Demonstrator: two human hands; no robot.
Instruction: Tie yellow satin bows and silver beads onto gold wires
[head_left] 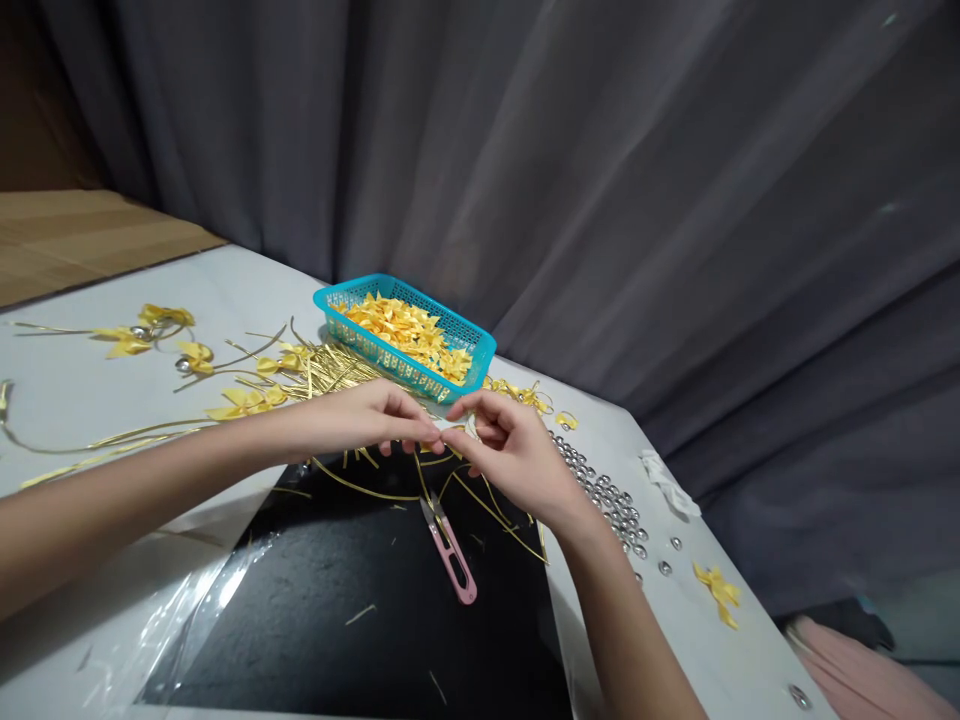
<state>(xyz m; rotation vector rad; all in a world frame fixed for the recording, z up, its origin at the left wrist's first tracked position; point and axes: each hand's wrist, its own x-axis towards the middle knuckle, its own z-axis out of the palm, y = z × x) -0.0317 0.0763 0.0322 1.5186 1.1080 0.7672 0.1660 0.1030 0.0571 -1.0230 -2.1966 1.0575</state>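
Note:
My left hand (390, 415) is closed in a pinch, and its fingertips meet those of my right hand (510, 450) above the black mat (360, 620). Thin gold cord (420, 472) hangs from between the pinched fingers; the spot where they grip it is mostly hidden. My right hand is also pinched, thumb and forefinger together at the same place, with its other fingers curled. Just below lie pink-handled thread snips (454, 560), blades pointing at the hands. Loose gold strands (360, 488) spread over the mat's upper edge.
Behind the hands stands a blue basket (484, 352) of yellow ribbon bows (405, 330). A heap of gold cords (341, 368) lies before it. Silver metal beads (619, 510) are scattered at right. Yellow bows on cords (124, 340) lie at left. A grey curtain (585, 200) borders the white table (225, 280).

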